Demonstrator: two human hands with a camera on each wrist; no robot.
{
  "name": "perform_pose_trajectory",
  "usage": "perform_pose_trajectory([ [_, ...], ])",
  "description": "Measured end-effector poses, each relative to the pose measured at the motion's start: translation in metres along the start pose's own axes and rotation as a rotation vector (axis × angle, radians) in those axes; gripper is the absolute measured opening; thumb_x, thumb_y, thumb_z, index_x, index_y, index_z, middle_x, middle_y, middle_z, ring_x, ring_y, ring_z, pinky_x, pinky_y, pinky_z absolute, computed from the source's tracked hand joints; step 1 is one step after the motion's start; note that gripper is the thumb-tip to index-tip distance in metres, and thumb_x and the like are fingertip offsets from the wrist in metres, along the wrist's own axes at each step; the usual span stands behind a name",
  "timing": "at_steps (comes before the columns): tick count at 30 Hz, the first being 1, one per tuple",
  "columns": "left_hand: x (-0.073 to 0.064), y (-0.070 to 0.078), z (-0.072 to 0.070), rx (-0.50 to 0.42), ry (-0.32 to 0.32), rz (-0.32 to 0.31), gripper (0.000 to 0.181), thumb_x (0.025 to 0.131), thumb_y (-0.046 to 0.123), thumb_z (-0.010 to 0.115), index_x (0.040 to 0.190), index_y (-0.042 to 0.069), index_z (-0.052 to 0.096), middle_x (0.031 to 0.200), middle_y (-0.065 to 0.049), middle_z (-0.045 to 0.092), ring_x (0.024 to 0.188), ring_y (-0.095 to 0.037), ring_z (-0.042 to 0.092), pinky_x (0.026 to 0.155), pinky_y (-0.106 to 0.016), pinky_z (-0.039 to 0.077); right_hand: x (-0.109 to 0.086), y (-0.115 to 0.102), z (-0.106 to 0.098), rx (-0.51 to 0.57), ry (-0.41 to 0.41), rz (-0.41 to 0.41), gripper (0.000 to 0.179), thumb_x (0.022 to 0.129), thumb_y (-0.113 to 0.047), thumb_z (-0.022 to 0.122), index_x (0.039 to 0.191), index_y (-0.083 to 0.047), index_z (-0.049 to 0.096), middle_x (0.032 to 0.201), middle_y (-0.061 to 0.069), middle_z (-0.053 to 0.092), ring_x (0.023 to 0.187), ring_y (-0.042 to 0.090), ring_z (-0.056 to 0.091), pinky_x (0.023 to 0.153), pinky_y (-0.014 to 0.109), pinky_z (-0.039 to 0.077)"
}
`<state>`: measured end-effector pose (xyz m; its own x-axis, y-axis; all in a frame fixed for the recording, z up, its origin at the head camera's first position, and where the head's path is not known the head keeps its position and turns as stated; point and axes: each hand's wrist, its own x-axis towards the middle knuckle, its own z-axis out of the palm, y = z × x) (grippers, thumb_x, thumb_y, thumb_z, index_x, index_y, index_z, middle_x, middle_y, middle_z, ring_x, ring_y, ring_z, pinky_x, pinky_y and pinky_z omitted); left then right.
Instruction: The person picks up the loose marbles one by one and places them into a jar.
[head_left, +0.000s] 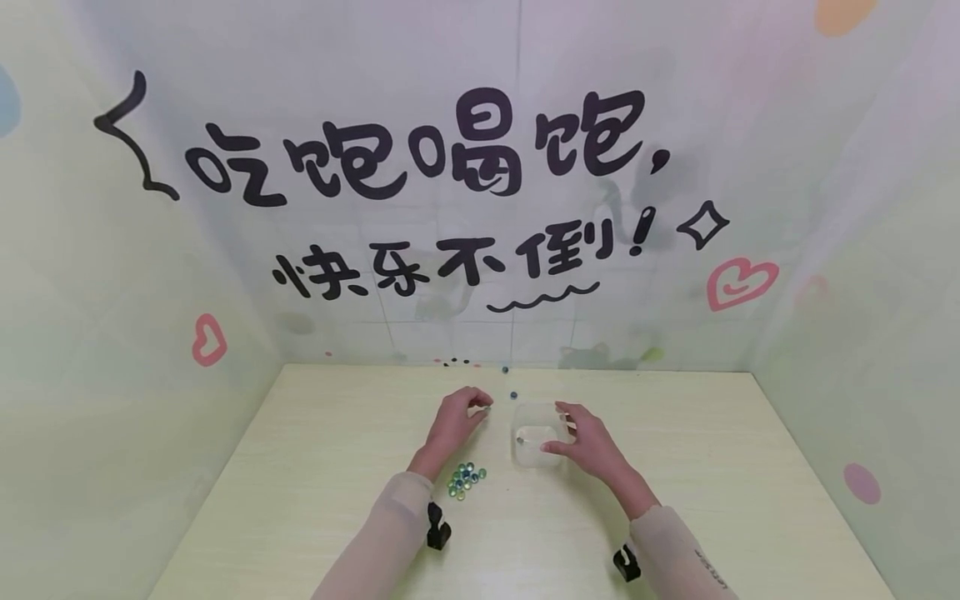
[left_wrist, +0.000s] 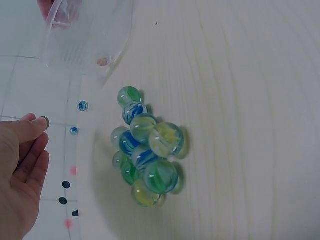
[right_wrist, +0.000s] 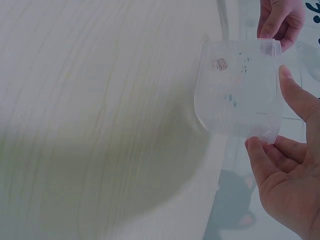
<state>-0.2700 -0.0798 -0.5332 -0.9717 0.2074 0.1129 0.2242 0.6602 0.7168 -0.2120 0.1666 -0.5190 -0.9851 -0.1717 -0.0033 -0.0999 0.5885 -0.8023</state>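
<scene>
A: Left hand [head_left: 452, 419]?
B: Thumb and fingers pinch one marble [head_left: 488, 407]; marble cluster [head_left: 467, 475] lies wristward of them.
A: Right hand [head_left: 592, 443]?
B: Fingers and thumb grip clear container [head_left: 536, 457], right of left fingertips; second marble [head_left: 520, 440] inside.

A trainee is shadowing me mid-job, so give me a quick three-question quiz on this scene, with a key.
1. What are the left hand and right hand holding?
2. True or false: the marble pile lies inside the box.
3. How many marbles show in the box? A) none B) one C) four

Key:
1. Left: a marble; right: the box.
2. False; it lies on the table.
3. B, one marble.
</scene>
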Motion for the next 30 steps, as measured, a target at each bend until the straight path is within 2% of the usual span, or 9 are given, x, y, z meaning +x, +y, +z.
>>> perform_pose_trajectory([
  [13, -0.008, 0.013, -0.003, -0.033, -0.017, 0.029, 0.018, 0.092, 0.005, 0.068, 0.109, 0.011, 0.069, 0.109, -0.005, 0.07, 0.106, -0.023, 0.066, 0.096, -0.041, 0.055, -0.001, -0.002, 0.0, 0.015, -0.003, 0.004, 0.077, 0.083, -0.017, 0.081, 0.145, 0.006, 0.042, 0.142, 0.028, 0.049, 0.131, 0.045, 0.052, 0.106, 0.05, 0.048],
  [24, -0.011, 0.02, -0.003, -0.018, -0.038, 0.069, 0.019, 0.092, 0.005, 0.068, 0.11, 0.012, 0.069, 0.11, -0.005, 0.071, 0.108, -0.023, 0.066, 0.097, -0.042, 0.055, 0.001, 0.0, 0.001, -0.004, 0.002, 0.017, 0.076, 0.084, -0.017, 0.081, 0.145, 0.006, 0.042, 0.142, 0.028, 0.049, 0.131, 0.044, 0.052, 0.105, 0.05, 0.048],
  [30, -0.013, 0.025, -0.002, -0.053, -0.042, 0.116, 0.018, 0.092, 0.005, 0.068, 0.109, 0.011, 0.069, 0.11, -0.006, 0.071, 0.108, -0.025, 0.067, 0.098, -0.045, 0.055, 0.002, 0.0, 0.001, -0.007, 0.002, 0.018, 0.076, 0.084, -0.018, 0.08, 0.145, 0.006, 0.042, 0.142, 0.027, 0.05, 0.13, 0.044, 0.053, 0.105, 0.05, 0.048],
])
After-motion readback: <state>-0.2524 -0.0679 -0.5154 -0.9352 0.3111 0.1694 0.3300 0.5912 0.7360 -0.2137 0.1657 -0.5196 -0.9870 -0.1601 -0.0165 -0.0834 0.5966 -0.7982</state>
